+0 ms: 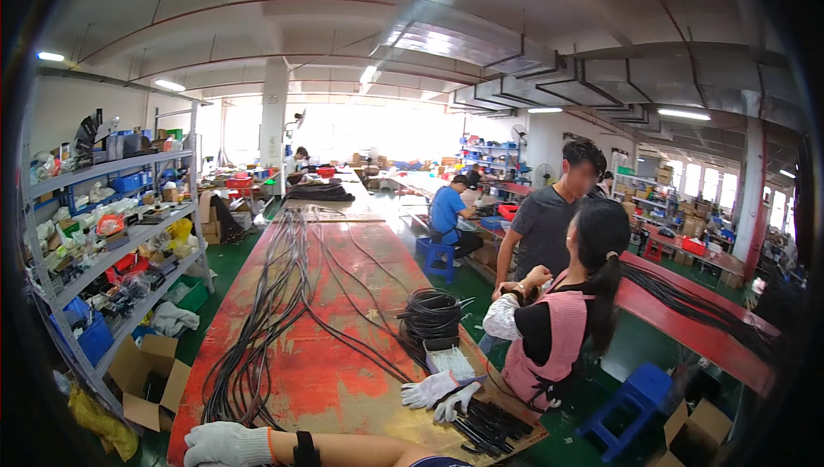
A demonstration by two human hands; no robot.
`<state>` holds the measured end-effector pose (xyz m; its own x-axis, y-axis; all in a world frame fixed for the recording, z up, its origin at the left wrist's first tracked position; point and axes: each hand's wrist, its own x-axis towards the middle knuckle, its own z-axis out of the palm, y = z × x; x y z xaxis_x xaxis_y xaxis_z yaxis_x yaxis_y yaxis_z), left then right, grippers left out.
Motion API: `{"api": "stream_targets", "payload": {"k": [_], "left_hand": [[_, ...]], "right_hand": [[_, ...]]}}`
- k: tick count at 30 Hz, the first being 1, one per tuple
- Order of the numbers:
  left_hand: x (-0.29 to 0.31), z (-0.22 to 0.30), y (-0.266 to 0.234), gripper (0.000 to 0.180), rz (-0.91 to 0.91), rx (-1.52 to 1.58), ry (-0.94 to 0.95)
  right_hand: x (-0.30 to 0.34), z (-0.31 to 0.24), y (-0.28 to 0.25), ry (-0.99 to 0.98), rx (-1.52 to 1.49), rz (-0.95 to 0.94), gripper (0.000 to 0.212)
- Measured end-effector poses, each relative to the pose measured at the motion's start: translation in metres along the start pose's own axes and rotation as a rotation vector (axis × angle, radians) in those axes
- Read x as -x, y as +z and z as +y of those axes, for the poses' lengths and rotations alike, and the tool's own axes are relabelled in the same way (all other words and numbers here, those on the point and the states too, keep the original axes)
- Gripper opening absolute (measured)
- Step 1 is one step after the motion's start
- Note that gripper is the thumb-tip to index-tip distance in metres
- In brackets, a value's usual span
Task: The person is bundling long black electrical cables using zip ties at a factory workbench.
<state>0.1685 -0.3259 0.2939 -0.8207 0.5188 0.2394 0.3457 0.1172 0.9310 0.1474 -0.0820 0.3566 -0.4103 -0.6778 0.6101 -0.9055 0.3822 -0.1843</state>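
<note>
My left hand (227, 445), in a white knit glove with an orange cuff edge, lies at the lower left over the near end of the worktable (360, 368). A black band (305, 450) circles the bare wrist above the glove. The fingers are cut off or turned from sight, so their grip does not show. Just beyond the hand runs a long bundle of black cables (257, 338), spread along the red, worn tabletop. My right hand is out of view. Two loose white gloves (432, 389) lie right of centre, beside short black cable pieces (498, 424).
A coil of black cable (432, 316) sits at the table's right edge. Two people stand close by on the right, one in a pink apron (549, 338). A blue stool (627, 407) and open cartons are near them. Loaded shelves (120, 244) line the left.
</note>
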Motion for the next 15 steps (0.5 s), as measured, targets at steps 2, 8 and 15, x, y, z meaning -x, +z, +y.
{"api": "stream_targets", "payload": {"k": [2, 8, 15], "left_hand": [[-0.013, -0.006, 0.020, 0.023, 0.254, -0.535, 0.393], [-0.023, 0.005, 0.025, 0.022, 0.386, -0.985, 0.419], [-0.019, 0.020, 0.009, 0.033, 0.184, -0.175, 0.001]], "right_hand": [[0.026, 0.005, 0.006, 0.130, -0.039, -0.046, 0.028], [0.028, -0.016, -0.017, 0.276, 0.032, -0.184, 0.034], [-0.017, -0.038, -0.027, 0.191, 0.409, -0.119, 0.013]]}}
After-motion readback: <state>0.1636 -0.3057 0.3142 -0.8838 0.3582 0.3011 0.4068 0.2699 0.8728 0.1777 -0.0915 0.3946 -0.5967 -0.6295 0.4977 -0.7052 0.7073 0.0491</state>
